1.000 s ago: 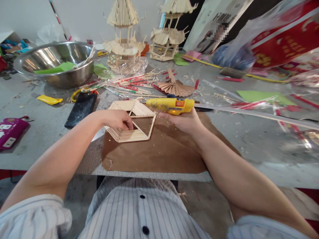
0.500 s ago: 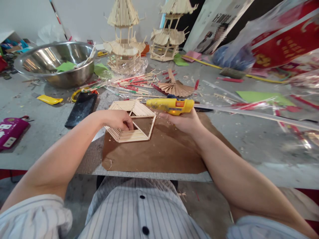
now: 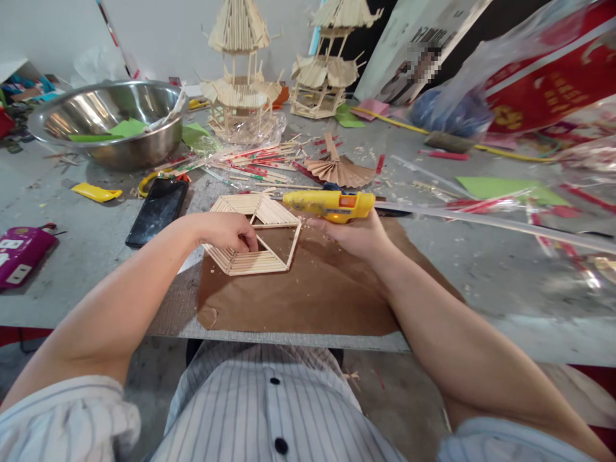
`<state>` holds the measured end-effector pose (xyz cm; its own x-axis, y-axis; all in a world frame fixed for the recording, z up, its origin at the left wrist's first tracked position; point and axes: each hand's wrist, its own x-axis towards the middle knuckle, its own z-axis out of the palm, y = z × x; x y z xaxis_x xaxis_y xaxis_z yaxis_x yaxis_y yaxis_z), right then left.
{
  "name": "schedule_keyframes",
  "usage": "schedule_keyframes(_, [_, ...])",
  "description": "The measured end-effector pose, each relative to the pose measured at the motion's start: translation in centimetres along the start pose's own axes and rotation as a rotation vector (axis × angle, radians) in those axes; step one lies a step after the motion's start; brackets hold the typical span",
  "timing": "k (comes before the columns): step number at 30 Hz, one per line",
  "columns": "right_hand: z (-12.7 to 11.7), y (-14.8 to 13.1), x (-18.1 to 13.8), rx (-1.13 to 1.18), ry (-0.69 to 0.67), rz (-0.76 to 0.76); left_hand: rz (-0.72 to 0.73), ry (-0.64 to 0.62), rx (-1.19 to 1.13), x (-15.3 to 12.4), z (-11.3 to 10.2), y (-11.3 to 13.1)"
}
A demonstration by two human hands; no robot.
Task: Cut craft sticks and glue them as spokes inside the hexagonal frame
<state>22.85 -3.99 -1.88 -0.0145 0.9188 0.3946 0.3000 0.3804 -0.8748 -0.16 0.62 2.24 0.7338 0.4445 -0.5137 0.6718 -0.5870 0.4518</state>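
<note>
A flat hexagon of wooden sticks [image 3: 260, 260] lies on a brown paper sheet [image 3: 308, 295] at the table's near edge. My left hand [image 3: 226, 231] rests on the hexagon's left side, fingers curled and pressing down on the sticks near its centre. My right hand [image 3: 359, 234] grips a yellow glue gun [image 3: 330, 204] held level, nozzle pointing left over the hexagon's upper right edge. A clear glue stick [image 3: 481, 221] trails from the gun's rear to the right.
A steel bowl [image 3: 108, 122] with green paper stands back left. A black phone [image 3: 156, 208], a yellow knife [image 3: 95, 192] and a purple power strip [image 3: 22, 253] lie left. Stick pagoda models [image 3: 240, 77] and a folded paper fan [image 3: 337, 168] sit behind, among scattered sticks.
</note>
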Motion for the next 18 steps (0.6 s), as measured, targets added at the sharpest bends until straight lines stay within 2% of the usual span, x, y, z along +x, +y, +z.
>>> schedule_keyframes(18, [0.07, -0.27, -0.03, 0.016, -0.003, 0.047, 0.002, 0.016, -0.018, 0.03, 0.09, -0.1])
